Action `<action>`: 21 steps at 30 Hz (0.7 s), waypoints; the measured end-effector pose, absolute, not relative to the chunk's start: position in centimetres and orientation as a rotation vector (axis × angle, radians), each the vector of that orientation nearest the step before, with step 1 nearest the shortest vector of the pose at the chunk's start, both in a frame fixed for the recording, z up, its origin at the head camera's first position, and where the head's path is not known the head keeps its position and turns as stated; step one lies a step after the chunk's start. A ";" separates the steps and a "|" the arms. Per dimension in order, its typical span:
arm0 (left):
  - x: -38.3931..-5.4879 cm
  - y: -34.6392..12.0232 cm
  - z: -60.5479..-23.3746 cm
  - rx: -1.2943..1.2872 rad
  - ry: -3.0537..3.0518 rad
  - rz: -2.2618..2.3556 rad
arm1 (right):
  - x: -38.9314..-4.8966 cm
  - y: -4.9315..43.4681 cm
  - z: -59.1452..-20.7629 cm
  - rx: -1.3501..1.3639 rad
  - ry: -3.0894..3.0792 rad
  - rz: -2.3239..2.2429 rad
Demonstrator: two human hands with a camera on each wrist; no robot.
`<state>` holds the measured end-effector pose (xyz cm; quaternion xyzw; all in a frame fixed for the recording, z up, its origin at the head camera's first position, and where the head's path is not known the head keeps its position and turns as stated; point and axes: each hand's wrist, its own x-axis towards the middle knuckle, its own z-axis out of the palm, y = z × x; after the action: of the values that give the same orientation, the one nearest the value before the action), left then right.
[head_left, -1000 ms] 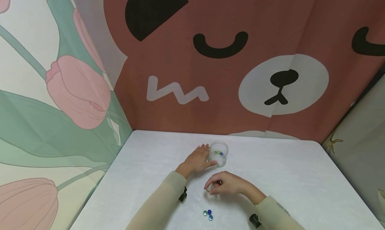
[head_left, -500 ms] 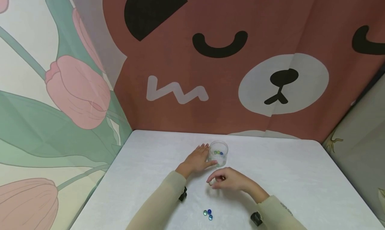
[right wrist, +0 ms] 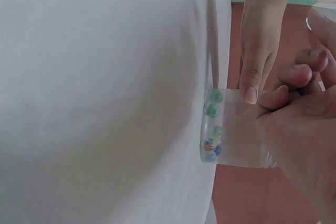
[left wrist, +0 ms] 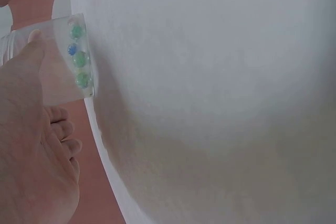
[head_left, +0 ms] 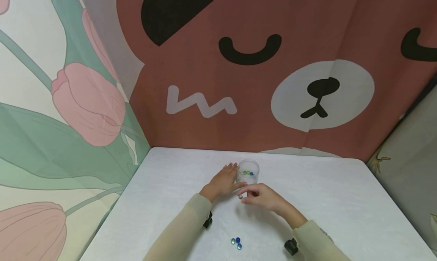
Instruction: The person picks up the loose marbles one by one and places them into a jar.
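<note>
A clear round jar [head_left: 253,180] stands on the white table with several green and blue marbles [left wrist: 80,59] at its bottom. My left hand [head_left: 223,180] lies against its left side, fingers straight and thumb across the near wall; the thumb also shows on the jar in the right wrist view. Just in front of the jar, my right hand [head_left: 264,197] pinches a small marble [head_left: 240,196] between thumb and index finger, above the table. In the right wrist view my right hand [right wrist: 302,114] overlaps the jar's upper part, and I cannot make out the pinched marble there.
Three loose marbles, a green one [head_left: 233,241], a dark blue one [head_left: 238,240] and a lighter blue one [head_left: 239,246], lie near the front of the white table [head_left: 327,200]. Behind the table hangs a brown bear-print cloth [head_left: 252,132]; a tulip-print cloth [head_left: 88,105] hangs at left.
My right hand has moved away from the loose marbles, up toward the jar, carrying the pinched marble. The left hand, the jar and the loose marbles have stayed in place.
</note>
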<state>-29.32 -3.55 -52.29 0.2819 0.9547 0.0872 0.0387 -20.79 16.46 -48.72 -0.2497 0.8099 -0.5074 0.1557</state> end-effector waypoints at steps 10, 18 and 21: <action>-29.2 -3.6 -52.2 0.859 2.933 0.207 | -20.9 16.6 -48.2 -0.589 2.363 -1.532; -29.1 -3.6 -52.1 0.853 2.911 0.231 | -21.3 16.8 -48.2 -0.544 2.408 -1.563; -29.2 -3.6 -52.1 0.859 2.913 0.233 | -21.5 16.8 -48.2 -0.519 2.431 -1.575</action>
<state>-29.17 -3.56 -52.07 0.2817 0.9553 0.0764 0.0477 -21.46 16.81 -48.20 -0.1754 0.8221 -0.5325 0.0991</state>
